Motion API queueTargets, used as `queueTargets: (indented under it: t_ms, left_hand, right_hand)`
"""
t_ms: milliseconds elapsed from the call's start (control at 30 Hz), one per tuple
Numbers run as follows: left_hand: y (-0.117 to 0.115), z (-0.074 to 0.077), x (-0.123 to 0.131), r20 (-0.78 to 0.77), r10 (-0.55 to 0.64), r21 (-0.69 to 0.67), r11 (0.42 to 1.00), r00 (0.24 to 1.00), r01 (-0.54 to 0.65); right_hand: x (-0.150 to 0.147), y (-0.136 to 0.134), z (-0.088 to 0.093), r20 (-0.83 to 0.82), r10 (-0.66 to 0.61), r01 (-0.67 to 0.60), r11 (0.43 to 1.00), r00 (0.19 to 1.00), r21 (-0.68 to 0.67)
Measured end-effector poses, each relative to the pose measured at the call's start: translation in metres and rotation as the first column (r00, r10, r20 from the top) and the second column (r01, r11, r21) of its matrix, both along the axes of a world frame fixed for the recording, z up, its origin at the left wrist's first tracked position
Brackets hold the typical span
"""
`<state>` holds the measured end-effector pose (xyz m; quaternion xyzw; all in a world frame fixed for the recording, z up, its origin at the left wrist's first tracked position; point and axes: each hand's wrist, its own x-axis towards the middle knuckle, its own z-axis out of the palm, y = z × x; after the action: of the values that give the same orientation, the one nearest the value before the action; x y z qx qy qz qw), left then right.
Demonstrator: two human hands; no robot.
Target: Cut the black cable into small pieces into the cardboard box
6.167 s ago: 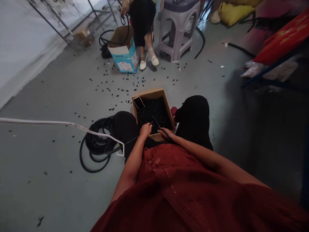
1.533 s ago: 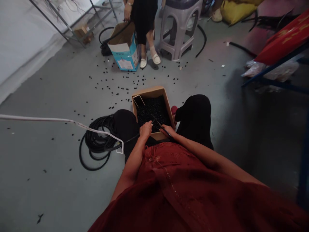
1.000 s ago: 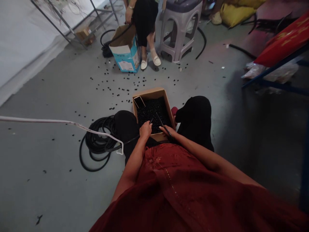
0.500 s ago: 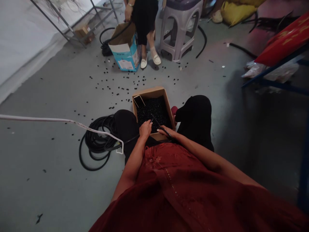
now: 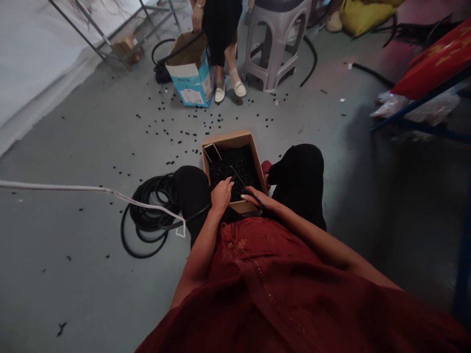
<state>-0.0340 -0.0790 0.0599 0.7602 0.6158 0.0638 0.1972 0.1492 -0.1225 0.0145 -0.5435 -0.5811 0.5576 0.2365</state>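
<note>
— Hose (image 5: pixel 198 213) first: it runs from the black coil (image 5: pixel 147 220) on the left, over our knee, into our left hand (image 5: pixel 222 195). This hand is closed around its end, at the near edge of the cardboard box (image 5: pixel 230 139).

— To the right, our right hand (image 5: pixel 257 197) grips the scissors (image 5: pixel 241 180), with the blades over the box. We cannot tell if they are open.

— We judge we are in the middle of cutting the hose into short bits (image 5: pixel 230 164). The box is well filled with them.

— The next cut, we think, needs a short end pushed past the fingers and kept over the box, or the bit may fly out.

— Many lie on the grey floor (image 5: pixel 73 147). Around us are a white cord (image 5: pixel 73 187), another person (image 5: pixel 221 24) with a blue box (image 5: pixel 191 81), a plastic stool (image 5: pixel 274 39) and a blue rack (image 5: pixel 423 100).
</note>
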Motion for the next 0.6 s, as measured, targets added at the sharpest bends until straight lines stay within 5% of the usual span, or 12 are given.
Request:
queueTargets:
  t_ms: [267,467,600]
  left_hand:
    - [-0.003,0.036,-0.008,-0.046,-0.075,-0.019,0.997,0.996,0.074]
    - [-0.006,0.042,-0.017,0.049,-0.078,-0.040,0.996,0.996,0.080]
    - [-0.006,0.044,-0.018,0.090,-0.066,-0.043,0.997,0.994,0.071]
  right_hand:
    - [-0.003,-0.004,0.012,-0.020,0.028,-0.028,0.999,0.999,0.026]
    - [-0.005,-0.008,0.020,-0.103,0.074,-0.069,0.996,0.992,0.054]
    - [-0.012,-0.009,0.036,0.028,0.006,-0.006,1.000,1.000,0.023]
